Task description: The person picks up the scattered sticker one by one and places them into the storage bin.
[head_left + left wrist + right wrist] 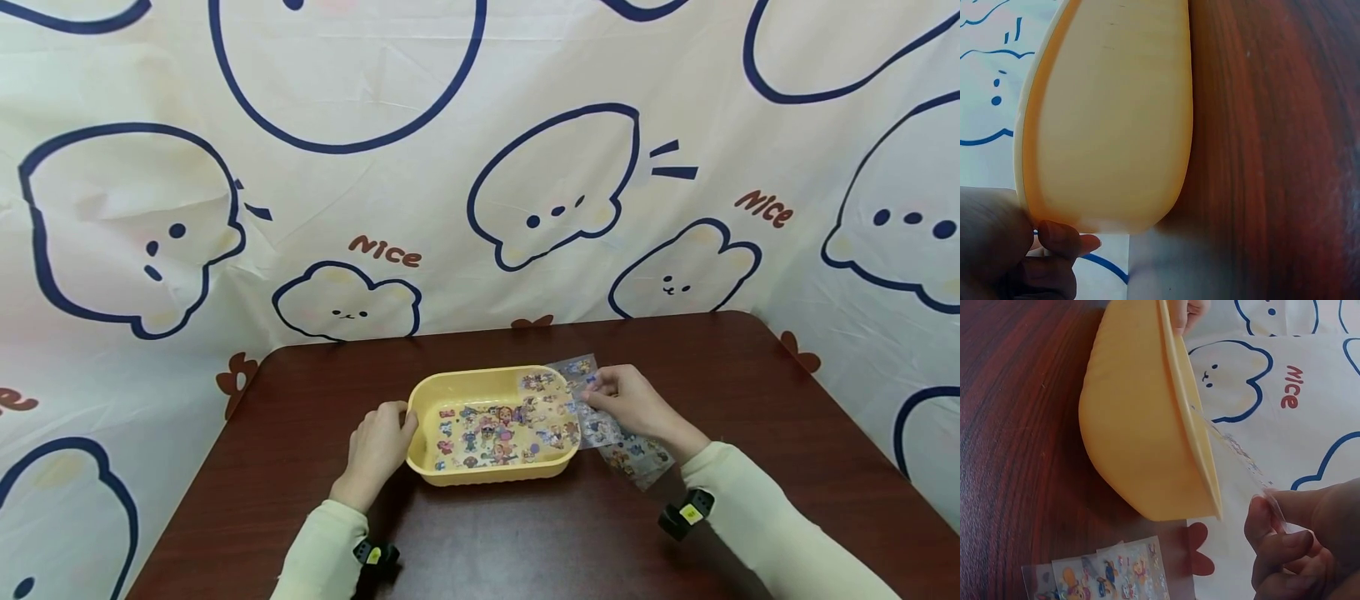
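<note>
Our left hand (378, 443) grips the left end of the yellow basin (495, 477), fingers curled at the rim, seemingly to steady it on the table (712, 367). Our right hand (636, 406) pinches a thin, clear sheet (1241, 451) by its edge, sloping over the right end; glossy, printed packets (637, 458) lie beside it.

Head view looked forward and down on yellow tray (491, 478) from farther back; wrist views, close, rolled sideways, faced it from left and right; all shared it.
</note>
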The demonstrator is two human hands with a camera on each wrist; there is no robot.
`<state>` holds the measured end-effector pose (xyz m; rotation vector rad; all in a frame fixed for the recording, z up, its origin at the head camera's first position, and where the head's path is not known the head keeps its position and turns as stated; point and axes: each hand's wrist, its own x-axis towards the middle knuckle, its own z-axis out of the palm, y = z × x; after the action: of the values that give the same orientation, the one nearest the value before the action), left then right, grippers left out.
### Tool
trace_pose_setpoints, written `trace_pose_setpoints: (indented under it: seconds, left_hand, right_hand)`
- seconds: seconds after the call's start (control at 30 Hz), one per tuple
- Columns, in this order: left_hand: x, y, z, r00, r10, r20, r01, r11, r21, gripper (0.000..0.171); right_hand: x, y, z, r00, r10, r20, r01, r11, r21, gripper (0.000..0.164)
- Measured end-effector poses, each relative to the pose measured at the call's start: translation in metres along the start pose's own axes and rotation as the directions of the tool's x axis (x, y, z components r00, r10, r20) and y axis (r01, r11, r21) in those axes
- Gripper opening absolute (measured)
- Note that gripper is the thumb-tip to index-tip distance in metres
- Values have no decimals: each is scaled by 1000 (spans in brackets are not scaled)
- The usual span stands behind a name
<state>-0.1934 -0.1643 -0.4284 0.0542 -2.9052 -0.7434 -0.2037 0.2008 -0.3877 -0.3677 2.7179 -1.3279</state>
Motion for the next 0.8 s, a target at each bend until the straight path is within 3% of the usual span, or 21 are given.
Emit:
trace_pose_setpoints:
  seconds: [0.8]
  left_hand:
    - [1,2,-3,1000,-21,24,20,1000,11,38]
  right_hand:
    - [7,-8,15,1000,15,4,-15,1000,-20,16]
